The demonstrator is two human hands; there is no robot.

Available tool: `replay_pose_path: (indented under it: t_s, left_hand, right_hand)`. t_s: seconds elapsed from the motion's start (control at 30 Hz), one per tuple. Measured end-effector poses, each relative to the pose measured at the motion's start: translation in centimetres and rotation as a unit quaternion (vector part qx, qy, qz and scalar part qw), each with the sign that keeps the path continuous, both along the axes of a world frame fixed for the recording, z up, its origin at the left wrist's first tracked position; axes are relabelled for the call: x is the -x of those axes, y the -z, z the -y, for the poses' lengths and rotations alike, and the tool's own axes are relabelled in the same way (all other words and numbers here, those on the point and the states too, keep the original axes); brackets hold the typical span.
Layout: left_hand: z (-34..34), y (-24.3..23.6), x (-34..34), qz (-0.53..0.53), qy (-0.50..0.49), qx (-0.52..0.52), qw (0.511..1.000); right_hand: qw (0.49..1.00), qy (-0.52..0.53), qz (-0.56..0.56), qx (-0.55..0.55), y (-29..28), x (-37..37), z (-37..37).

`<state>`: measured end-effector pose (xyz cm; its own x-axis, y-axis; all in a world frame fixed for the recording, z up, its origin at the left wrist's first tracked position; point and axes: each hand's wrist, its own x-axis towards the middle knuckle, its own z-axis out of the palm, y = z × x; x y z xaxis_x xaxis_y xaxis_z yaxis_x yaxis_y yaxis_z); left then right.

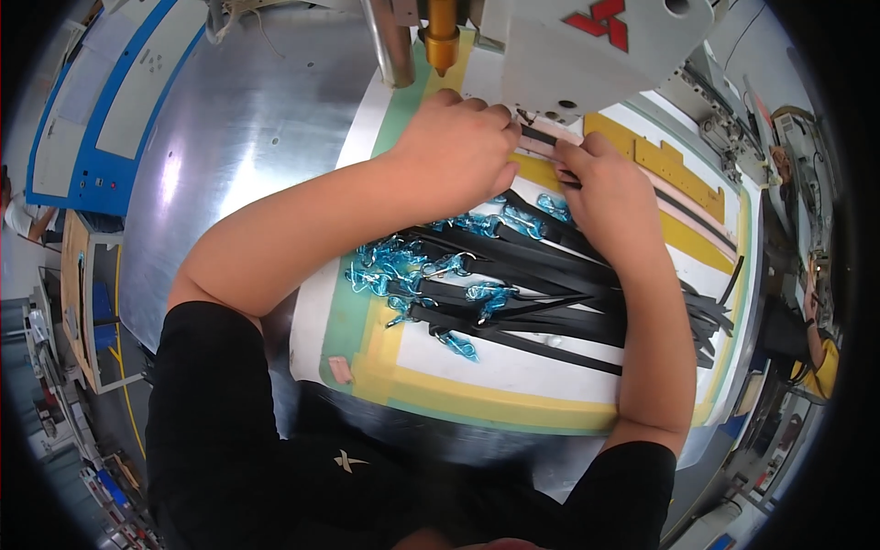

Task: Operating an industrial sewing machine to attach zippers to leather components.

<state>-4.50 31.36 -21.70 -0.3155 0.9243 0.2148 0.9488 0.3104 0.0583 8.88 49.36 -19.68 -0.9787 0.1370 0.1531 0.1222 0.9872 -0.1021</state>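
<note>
A black strap [538,136] stretches between my two hands under the machine head, over a pink strip. My left hand [463,147] is closed at its left end, the fingers curled down and the fingertips partly hidden. A short way to the right, my right hand [605,188] pinches the strap between thumb and fingers. Beyond that hand a black band [687,203] runs along the pink strip. Below my hands lies a pile of black straps [527,266]; metal hooks wrapped in blue plastic [390,261] sit at their left ends.
The grey machine head [596,55] overhangs my hands. Near my left hand, a brass-coloured pointed part [442,46] hangs beside a metal post [387,46]. Yellow plates [678,174] flank the pink strip. The white board [321,321] has green and yellow taped edges. A blue cabinet [96,174] stands left.
</note>
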Motion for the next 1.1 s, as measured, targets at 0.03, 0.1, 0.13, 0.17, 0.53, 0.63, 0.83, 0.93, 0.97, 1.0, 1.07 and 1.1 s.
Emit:
replay_pose_path:
  t_s: [0.03,0.1,0.13,0.17,0.53,0.63,0.83,0.93,0.97,1.0,1.07,1.1]
  left_hand:
    - [0.0,-0.1,0.0,0.000,-0.004,-0.004,1.000]
    - [0.2,-0.1,0.1,-0.002,0.004,-0.011,1.000]
    - [0.2,-0.1,0.1,-0.004,0.000,-0.013,1.000]
    - [0.2,-0.1,0.1,0.001,0.001,-0.002,1.000]
    - [-0.5,0.0,-0.6,-0.020,0.008,0.005,1.000]
    - [0.0,-0.1,-0.5,-0.020,0.004,0.009,1.000]
    - [0.1,-0.6,-1.4,0.003,-0.008,0.014,1.000]
    - [-0.8,-1.5,-1.8,0.006,-0.043,0.070,0.997]
    - [-1.0,-1.2,-1.9,0.013,-0.042,0.073,0.996]
    - [-1.0,-1.3,-1.7,-0.010,-0.038,0.070,0.997]
    - [-0.9,-1.4,-1.6,-0.035,-0.036,0.083,0.995]
    - [-1.2,-1.5,-1.8,-0.036,-0.033,0.086,0.995]
  right_hand:
    - [1.000,-0.001,-0.003,0.001,0.0,0.1,0.0]
    - [1.000,-0.005,-0.007,0.000,-0.1,0.3,0.1]
    - [1.000,-0.004,0.000,-0.004,-0.1,0.4,0.1]
    - [1.000,-0.004,0.006,-0.008,-0.1,0.6,0.1]
    - [0.996,0.008,0.071,-0.049,-0.6,0.6,0.9]
    - [0.999,0.005,0.042,-0.025,-1.0,-0.6,-0.2]
    - [0.998,0.056,0.018,0.015,-0.4,-4.3,-2.9]
    - [0.999,0.046,0.008,0.003,0.2,-3.8,-2.7]
    - [0.999,0.047,0.015,0.005,0.4,-3.8,-2.6]
    - [0.999,0.046,0.011,-0.003,0.2,-3.3,-2.4]
    - [0.999,0.040,0.005,-0.008,-0.2,-2.9,-1.9]
    - [0.999,0.044,0.005,-0.005,-0.1,-3.0,-2.0]
